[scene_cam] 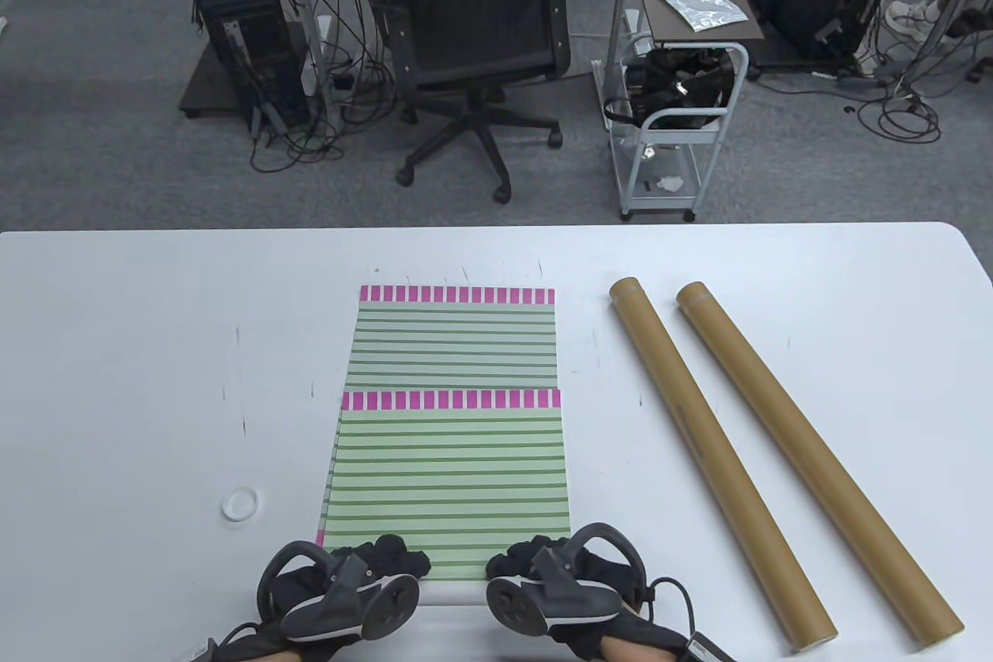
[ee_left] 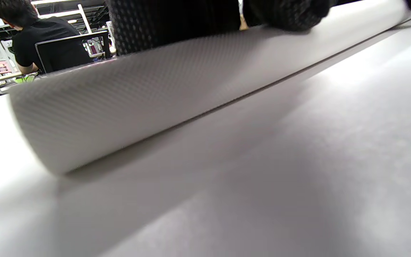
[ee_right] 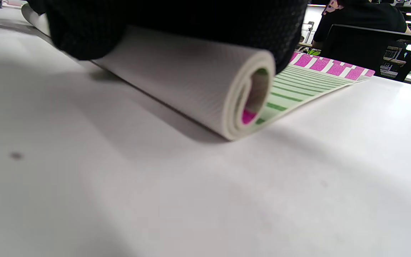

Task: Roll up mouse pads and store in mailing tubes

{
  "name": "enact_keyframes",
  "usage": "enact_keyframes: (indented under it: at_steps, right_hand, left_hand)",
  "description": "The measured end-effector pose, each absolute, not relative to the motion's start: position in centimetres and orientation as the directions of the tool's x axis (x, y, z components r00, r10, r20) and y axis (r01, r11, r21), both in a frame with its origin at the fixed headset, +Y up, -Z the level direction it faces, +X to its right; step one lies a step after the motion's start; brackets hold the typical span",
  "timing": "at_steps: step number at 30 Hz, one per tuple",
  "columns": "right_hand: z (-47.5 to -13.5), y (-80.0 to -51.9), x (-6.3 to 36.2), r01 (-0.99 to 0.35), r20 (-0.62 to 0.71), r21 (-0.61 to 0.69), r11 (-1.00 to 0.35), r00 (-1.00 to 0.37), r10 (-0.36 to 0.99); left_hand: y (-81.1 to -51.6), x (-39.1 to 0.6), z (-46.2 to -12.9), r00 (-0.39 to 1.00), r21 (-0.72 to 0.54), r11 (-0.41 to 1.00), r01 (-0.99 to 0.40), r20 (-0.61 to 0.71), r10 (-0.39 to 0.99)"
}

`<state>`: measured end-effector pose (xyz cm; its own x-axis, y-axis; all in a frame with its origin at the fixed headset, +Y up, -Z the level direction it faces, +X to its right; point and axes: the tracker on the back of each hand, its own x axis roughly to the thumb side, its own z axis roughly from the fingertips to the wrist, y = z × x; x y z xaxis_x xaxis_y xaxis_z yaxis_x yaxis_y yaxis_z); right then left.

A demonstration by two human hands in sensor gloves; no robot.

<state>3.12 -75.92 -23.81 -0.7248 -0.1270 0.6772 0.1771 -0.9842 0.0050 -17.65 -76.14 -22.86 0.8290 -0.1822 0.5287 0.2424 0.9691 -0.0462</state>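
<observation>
Both hands (scene_cam: 341,584) (scene_cam: 558,577) press atop the mouse pad's (scene_cam: 450,476) rolled near edge.

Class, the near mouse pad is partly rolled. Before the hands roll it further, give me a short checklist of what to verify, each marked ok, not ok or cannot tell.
1. Both hands on the roll: left hand and right hand rest on the near mouse pad at its rolled edge. Ok.
2. Roll tight at the right end: the right wrist view shows a small open core. Ok.
3. Roll even at the left end: hidden by blur. Cannot tell.
4. Path ahead: the far mouse pad lies under the near one. Not ok.
5. Mailing tubes within reach on the right, side by side. Ok.
6. Tube ends open: cannot tell.
</observation>
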Motion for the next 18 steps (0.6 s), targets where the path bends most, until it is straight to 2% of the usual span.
enact_keyframes:
  at_steps: [5, 7, 8, 10, 14, 18]
  right_hand:
    - [-23.9, -75.8, 2.9, 0.180, 0.677, -0.020, -0.984, -0.722, -0.146]
    - [-24.2, -75.7, 2.9, 0.169, 0.676, 0.009, -0.986, -0.727, -0.118]
    - [-24.2, -75.5, 2.9, 0.158, 0.686, 0.061, -0.985, -0.724, -0.074]
    - [-24.2, -75.5, 3.1, 0.129, 0.670, 0.124, -0.984, -0.742, -0.013]
    - [-23.8, -75.6, 3.1, 0.174, 0.673, 0.060, -0.983, -0.735, -0.089]
    - [-23.5, -75.3, 3.0, 0.164, 0.686, 0.030, -0.986, -0.721, -0.099]
  left_hand:
    - [-76.4, -17.5, -22.4, 0.807, -0.052, 0.967, 0.249, 0.563, -0.178]
    - [-76.3, -17.4, -22.0, 0.786, 0.062, 0.951, 0.302, 0.549, -0.285]
    - [-76.0, -17.1, -21.9, 0.763, 0.077, 0.940, 0.332, 0.564, -0.316]
    - [-76.0, -17.0, -21.9, 0.785, 0.031, 0.954, 0.297, 0.562, -0.262]
    - [-76.0, -17.6, -22.9, 0.830, -0.041, 0.970, 0.240, 0.527, -0.183]
    - [-76.1, -17.8, -23.3, 0.845, -0.048, 0.971, 0.236, 0.503, -0.181]
